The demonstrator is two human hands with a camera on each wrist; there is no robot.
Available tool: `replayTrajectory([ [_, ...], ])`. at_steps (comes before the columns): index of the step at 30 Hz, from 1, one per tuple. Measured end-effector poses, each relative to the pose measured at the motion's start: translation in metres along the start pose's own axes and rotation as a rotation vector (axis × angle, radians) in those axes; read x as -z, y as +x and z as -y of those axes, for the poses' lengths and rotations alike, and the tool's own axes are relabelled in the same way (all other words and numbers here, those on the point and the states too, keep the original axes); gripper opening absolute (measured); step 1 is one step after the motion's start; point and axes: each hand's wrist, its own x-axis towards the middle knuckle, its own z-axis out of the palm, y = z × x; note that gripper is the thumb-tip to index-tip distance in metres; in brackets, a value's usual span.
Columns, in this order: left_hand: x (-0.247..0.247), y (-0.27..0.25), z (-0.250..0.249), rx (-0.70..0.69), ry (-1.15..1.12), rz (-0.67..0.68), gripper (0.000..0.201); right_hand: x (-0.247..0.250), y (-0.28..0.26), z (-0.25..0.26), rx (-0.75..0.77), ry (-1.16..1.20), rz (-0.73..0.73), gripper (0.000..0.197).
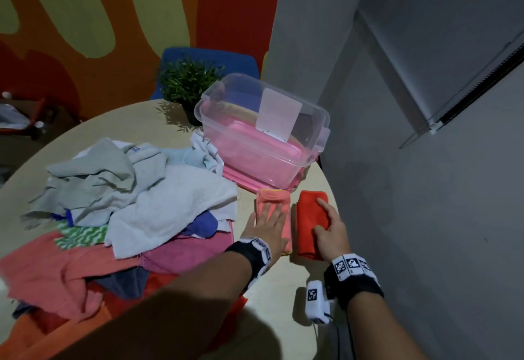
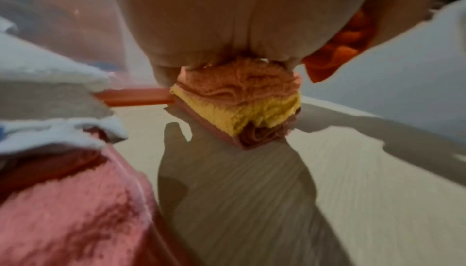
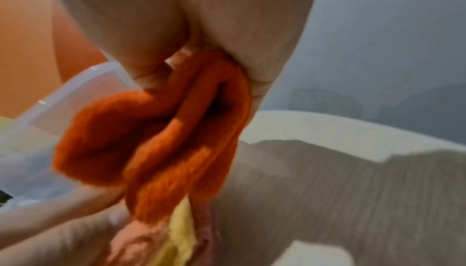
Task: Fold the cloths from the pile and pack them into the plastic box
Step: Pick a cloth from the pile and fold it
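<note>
Cloths (image 1: 127, 198) are mostly still sitting piled by the box (image 1: 263, 129), while I'm pressing my flat left hand (image 1: 268, 225) on the folded stack (image 1: 279, 203) and gripping a folded red cloth (image 1: 310, 217) in my right hand (image 1: 331, 232).

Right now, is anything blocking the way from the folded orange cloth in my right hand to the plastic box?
Nothing visible: the orange cloth lies just before the plastic box, whose top is open.

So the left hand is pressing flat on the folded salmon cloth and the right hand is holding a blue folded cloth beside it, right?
Not quite. The left hand does press flat on the folded salmon cloth, but the right hand holds an orange-red folded cloth, not blue; the head view shows it.
</note>
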Motion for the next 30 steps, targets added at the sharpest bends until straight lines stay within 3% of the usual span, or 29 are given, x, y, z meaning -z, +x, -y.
replayTrajectory([
  [2,-0.005,0.0,-0.003,0.043,0.079,0.002,0.072,-0.014,0.01,-0.015,-0.035,-0.179,0.093,0.072],
  [4,-0.002,0.001,-0.009,0.083,0.119,0.025,0.073,-0.026,0.011,-0.033,-0.045,-0.551,0.143,0.071],
  [6,-0.001,0.005,-0.012,0.102,0.152,0.038,0.073,-0.032,0.007,-0.045,0.052,-0.817,0.173,0.072],
  [8,-0.002,0.006,-0.01,0.11,0.174,0.041,0.075,-0.035,0.005,-0.05,0.098,-0.91,0.249,0.081],
  [15,-0.013,-0.001,0.016,0.182,0.178,-0.023,0.073,-0.079,0.009,-0.038,0.144,-0.811,0.427,0.097],
  [18,-0.027,0.01,0.036,0.106,0.146,0.005,0.074,-0.089,0.009,-0.03,0.127,-0.839,0.432,0.099],
  [20,-0.019,0.003,0.041,0.053,0.177,0.038,0.074,-0.082,0.007,-0.022,0.111,-0.831,0.412,0.083],
  [22,-0.001,-0.01,0.042,-0.007,0.126,-0.015,0.067,-0.073,0.002,-0.014,0.143,-0.767,0.332,0.062],
  [26,0.031,-0.046,0.059,-0.11,-0.129,-0.336,0.041,-0.065,-0.023,0.006,0.33,-0.529,0.073,0.041],
  [28,0.038,-0.065,0.077,-0.051,-0.315,-0.305,0.033,-0.064,-0.042,0.02,0.403,-0.397,0.032,0.027],
  [30,0.04,-0.088,0.098,-0.013,-0.377,-0.191,0.028,-0.068,-0.067,0.034,0.415,-0.29,0.096,0.017],
])
